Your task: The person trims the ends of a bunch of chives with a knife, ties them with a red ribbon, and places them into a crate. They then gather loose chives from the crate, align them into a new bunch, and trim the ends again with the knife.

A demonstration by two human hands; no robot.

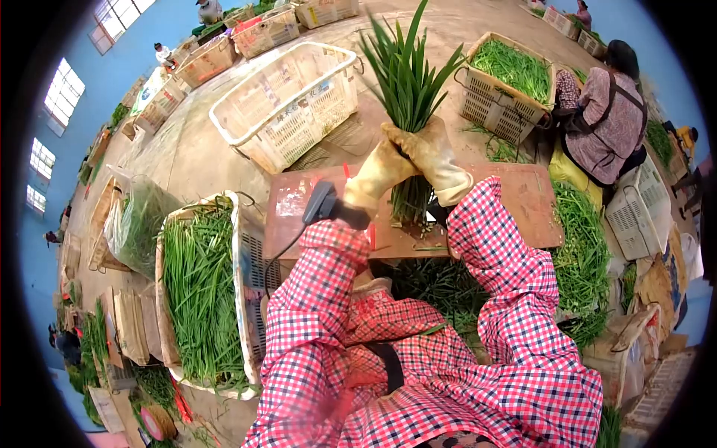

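A bunch of long green leafy stalks (411, 82) stands upright above a small reddish-brown wooden table (515, 198), leaf tips fanned out at the top. Its cut lower ends touch or nearly touch the tabletop. Both of my hands wear pale yellow work gloves. My left hand (381, 173) wraps round the middle of the bunch from the left, and my right hand (437, 155) closes round it from the right, the two meeting there. A dark band shows partly between the gloves. On my left wrist sits a black device (323, 203) with a cable.
A white plastic crate (287, 112) stands beyond the table. At my left is a crate rim (243, 299) around long green stalks. Loose greens (579, 261) lie at the right. A seated person (605, 123) works near a filled crate (493, 110).
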